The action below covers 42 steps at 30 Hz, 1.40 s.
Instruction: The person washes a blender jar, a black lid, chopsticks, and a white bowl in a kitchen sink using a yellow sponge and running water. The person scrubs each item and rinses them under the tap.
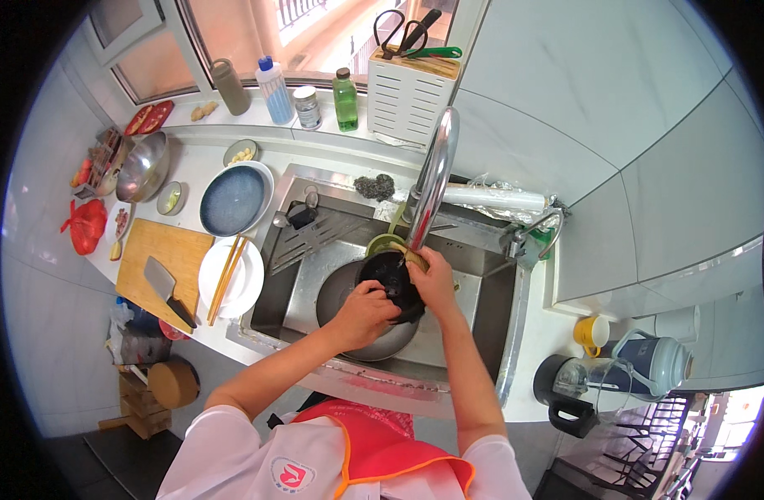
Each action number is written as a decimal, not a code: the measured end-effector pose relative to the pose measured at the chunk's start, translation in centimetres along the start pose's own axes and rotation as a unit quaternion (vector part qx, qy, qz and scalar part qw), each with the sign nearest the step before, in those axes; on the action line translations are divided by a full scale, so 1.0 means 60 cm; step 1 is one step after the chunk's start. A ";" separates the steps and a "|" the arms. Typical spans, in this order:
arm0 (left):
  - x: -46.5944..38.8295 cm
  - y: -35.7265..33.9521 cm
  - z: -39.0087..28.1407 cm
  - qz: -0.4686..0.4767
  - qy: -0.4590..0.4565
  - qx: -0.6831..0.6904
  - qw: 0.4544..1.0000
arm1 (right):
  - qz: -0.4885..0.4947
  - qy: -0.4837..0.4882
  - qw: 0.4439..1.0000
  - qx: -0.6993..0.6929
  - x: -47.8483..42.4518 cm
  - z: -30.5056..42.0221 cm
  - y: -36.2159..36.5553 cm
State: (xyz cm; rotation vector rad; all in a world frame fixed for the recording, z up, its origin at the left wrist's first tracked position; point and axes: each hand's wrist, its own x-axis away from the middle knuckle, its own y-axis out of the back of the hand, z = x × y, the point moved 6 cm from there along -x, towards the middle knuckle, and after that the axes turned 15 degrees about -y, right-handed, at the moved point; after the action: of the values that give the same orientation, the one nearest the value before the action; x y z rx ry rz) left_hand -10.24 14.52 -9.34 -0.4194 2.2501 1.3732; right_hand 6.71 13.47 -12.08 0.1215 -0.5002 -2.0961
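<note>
My right hand [431, 279] is closed around a pale brush or scrubber head [416, 259] at the edge of a black bowl-shaped pot [388, 275], below the faucet [437, 169]. At the pot's near left edge is my left hand [364, 315], its fingers bent; whether it grips the rim cannot be told. Under the pot, a grey frying pan [338, 300] lies in the steel sink [307, 312]. Behind the pot, partly hidden, a green strainer or ladle [382, 242] shows. A slotted corner rack [310, 240] spans the sink's left side.
Left of the sink are a cutting board [135, 250] with a cleaver [161, 279], white plates [251, 275] with chopsticks [226, 281] and a blue plate [232, 200]. A knife holder [410, 97] stands behind. At right are a yellow mug [587, 331] and a glass pitcher [591, 381].
</note>
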 end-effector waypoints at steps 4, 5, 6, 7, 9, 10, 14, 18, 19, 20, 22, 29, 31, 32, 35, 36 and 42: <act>-0.007 -0.002 -0.008 0.095 -0.072 -0.051 0.992 | 0.007 0.088 0.994 0.061 -0.034 -0.014 0.000; -0.009 0.003 -0.006 0.110 -0.084 -0.074 0.988 | -0.010 0.125 0.987 0.103 -0.034 -0.009 -0.002; -0.010 0.008 0.000 0.123 -0.074 -0.086 0.986 | -0.035 0.114 0.989 0.085 -0.034 -0.010 0.002; -0.012 0.014 0.006 0.137 -0.065 -0.097 0.984 | -0.060 0.110 0.990 0.063 -0.034 -0.009 0.006; -0.015 0.035 0.011 0.093 -0.034 -0.124 0.987 | -0.104 0.095 0.990 0.002 -0.031 -0.008 0.014; -0.015 0.051 0.007 0.038 -0.012 -0.140 0.989 | -0.123 0.084 0.988 -0.039 -0.029 -0.010 0.018; 0.021 0.091 -0.018 -0.144 0.138 -0.127 0.972 | -0.129 -0.026 0.973 -0.190 -0.021 -0.049 0.012; 0.068 0.061 -0.045 -0.237 0.244 0.026 0.940 | -0.135 -0.069 0.943 -0.297 0.003 -0.088 -0.004; 0.076 0.040 -0.036 -0.265 0.282 0.121 0.914 | -0.145 -0.066 0.946 -0.284 0.009 -0.090 -0.009; 0.091 0.006 -0.013 -0.241 0.408 0.185 0.861 | -0.153 -0.059 0.948 -0.272 0.015 -0.089 -0.014; 0.093 -0.039 0.025 -0.352 0.438 0.376 0.737 | -0.160 -0.053 0.947 -0.273 0.025 -0.082 -0.023; 0.086 -0.053 0.089 -0.287 0.370 0.140 0.873 | -0.210 0.103 0.969 -0.077 0.058 0.016 0.008; 0.087 -0.043 0.096 -0.264 0.355 0.081 0.893 | -0.216 0.186 0.958 0.021 0.075 0.053 0.016; 0.090 -0.039 0.102 -0.251 0.362 0.069 0.895 | -0.203 0.221 0.953 0.052 0.079 0.067 0.017; 0.088 -0.030 0.114 -0.215 0.366 0.054 0.904 | -0.161 0.301 0.931 0.128 0.100 0.097 0.003; 0.085 -0.030 0.114 -0.203 0.364 0.054 0.908 | -0.138 0.325 0.923 0.155 0.110 0.101 -0.009; 0.057 -0.029 0.101 -0.201 0.324 0.114 0.917 | -0.067 0.386 0.894 0.218 0.131 0.081 -0.037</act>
State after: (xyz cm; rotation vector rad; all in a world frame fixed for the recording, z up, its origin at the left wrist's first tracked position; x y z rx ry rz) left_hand -10.87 19.09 -14.85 -1.3273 2.5737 0.8093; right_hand -0.71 9.49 -7.71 1.2235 -0.4584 -1.8270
